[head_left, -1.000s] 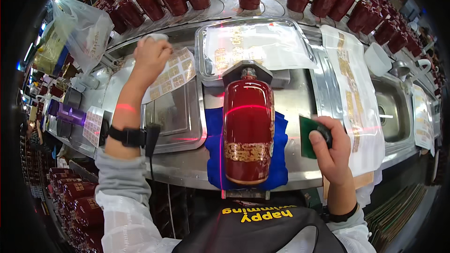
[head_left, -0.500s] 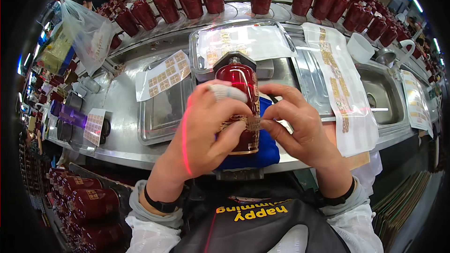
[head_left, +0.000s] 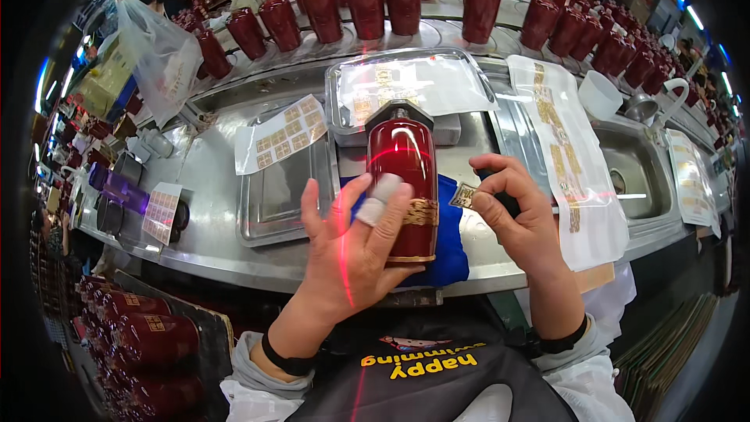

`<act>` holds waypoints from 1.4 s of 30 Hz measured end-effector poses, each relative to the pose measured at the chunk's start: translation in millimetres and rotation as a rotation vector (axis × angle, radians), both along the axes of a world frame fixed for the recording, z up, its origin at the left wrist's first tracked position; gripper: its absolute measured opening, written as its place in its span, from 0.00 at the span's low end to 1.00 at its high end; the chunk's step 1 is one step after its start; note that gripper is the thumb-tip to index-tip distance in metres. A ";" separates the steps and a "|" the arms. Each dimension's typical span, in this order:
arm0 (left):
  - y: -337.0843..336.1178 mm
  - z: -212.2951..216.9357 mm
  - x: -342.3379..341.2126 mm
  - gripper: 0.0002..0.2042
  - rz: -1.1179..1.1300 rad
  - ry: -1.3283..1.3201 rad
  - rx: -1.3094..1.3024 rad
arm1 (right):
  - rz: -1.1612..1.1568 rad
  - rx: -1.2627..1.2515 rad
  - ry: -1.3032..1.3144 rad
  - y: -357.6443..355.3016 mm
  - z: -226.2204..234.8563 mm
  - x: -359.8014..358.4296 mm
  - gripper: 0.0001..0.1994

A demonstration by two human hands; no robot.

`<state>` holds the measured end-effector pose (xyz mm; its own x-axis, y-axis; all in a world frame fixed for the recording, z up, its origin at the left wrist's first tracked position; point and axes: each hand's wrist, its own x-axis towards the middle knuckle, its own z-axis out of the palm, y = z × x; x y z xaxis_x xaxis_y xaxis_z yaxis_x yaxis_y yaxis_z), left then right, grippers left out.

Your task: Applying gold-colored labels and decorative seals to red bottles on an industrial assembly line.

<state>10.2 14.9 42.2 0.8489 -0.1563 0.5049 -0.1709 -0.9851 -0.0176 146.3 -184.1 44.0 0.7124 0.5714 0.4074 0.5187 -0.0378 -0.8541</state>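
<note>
From the head view I see a dark red bottle (head_left: 404,180) lying on a blue cloth (head_left: 448,244) on the steel counter (head_left: 211,211). My left hand (head_left: 355,254) rests open on the bottle's side, fingers spread, one fingertip wrapped in white tape. My right hand (head_left: 519,215) pinches a small gold sticker (head_left: 462,196) between thumb and forefinger, just beside the bottle. A gold band already sits on the bottle; I judge this sticker is not yet stuck on. Sticker sheets (head_left: 283,134) lie on metal trays (head_left: 275,203), and rows of red bottles (head_left: 367,4) stand behind.
</note>
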 end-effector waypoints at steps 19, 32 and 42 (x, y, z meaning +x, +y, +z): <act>14.7 -23.3 2.9 0.54 0.004 0.003 -0.288 | 0.066 -0.130 -0.123 57.1 2.5 16.5 0.07; 25.7 -28.3 67.6 0.38 -0.137 0.208 -1.534 | -0.008 -0.131 -0.180 62.0 -4.7 20.9 0.10; 25.2 -26.0 71.3 0.38 -0.191 0.198 -1.708 | 0.031 -0.184 -0.404 43.6 -16.2 3.3 0.25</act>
